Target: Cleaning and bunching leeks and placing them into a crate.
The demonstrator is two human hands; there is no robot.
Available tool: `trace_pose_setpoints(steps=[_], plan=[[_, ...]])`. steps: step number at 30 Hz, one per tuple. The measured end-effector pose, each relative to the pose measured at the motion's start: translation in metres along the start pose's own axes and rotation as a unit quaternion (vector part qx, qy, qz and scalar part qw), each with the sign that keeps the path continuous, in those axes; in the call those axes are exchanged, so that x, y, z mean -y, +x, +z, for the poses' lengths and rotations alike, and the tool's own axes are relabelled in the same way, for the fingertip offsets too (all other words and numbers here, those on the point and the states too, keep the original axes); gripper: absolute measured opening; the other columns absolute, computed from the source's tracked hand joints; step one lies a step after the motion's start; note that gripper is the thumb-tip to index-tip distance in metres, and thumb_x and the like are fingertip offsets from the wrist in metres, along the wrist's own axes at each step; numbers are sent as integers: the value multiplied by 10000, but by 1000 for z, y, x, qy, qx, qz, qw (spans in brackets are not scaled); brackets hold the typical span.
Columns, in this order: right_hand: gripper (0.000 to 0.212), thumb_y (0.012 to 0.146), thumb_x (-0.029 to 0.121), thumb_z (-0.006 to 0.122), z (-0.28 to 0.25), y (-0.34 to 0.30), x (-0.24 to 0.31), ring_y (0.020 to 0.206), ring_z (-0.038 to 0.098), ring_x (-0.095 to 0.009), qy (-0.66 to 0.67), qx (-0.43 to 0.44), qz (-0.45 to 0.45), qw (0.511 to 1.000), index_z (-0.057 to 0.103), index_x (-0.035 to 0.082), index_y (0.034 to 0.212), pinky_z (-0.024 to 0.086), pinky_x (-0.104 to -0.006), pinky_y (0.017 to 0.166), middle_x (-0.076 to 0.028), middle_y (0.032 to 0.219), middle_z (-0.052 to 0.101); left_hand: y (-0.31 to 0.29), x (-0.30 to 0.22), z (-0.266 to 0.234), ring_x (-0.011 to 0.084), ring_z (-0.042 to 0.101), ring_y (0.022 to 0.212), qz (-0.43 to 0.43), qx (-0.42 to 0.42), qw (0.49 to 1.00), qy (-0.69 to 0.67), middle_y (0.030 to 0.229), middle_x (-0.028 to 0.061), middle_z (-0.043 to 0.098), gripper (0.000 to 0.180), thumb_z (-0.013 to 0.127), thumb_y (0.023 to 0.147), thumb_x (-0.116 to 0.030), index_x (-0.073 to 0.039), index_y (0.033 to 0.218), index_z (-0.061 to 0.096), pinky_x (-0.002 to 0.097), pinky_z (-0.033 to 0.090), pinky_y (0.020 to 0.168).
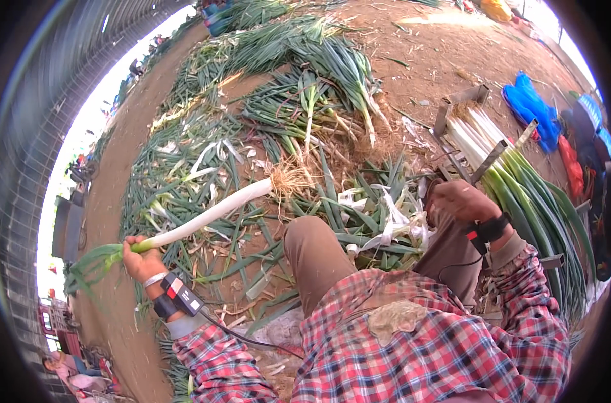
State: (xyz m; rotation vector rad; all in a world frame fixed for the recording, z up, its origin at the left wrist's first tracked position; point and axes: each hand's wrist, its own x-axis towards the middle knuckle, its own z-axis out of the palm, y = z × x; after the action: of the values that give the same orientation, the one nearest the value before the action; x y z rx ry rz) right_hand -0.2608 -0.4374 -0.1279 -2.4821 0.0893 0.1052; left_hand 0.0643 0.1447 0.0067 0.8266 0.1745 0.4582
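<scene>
My left hand (142, 260) is wrapped round a long leek (215, 218) at the point where its white stem turns green. The stem slants up to the right and ends in a bushy tuft of roots, while the green leaves droop to the left of the hand. Above my right knee, my right hand (461, 201) has its fingers curled in; anything inside them is hidden. Just to its right, a metal rack (488, 161) holds a stack of leeks (520, 185), white ends far and green tops towards me.
Untrimmed leeks (299, 101) lie heaped ahead of me. Stripped leaves (178, 181) cover the ground at left, and pale peelings (393, 218) lie between my knees. Blue plastic (530, 107) and a red bag (570, 163) are beyond the rack. A person (77, 373) is far off at lower left.
</scene>
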Motion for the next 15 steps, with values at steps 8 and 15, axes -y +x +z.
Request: trace_pose_setpoints(steps=[8,15], plan=[[466,926,217,578,58,80,131,1041,593,-282,380,43,-133,914,459,20,1331,483,-376,885,-178,1241,553,-83,70,56,199,581,706,-168,60,979,-95,783,95,572,60,561,865,-54,-31,876,507,336,504,691],[493,937,381,572,78,113,159,806,629,-169,835,-48,-131,533,493,60,1303,531,-335,727,-110,1124,618,-153,87,64,221,621,981,-207,142,958,-136,1043,118,607,215,498,970,-157,22,1089,500,412,532,906]])
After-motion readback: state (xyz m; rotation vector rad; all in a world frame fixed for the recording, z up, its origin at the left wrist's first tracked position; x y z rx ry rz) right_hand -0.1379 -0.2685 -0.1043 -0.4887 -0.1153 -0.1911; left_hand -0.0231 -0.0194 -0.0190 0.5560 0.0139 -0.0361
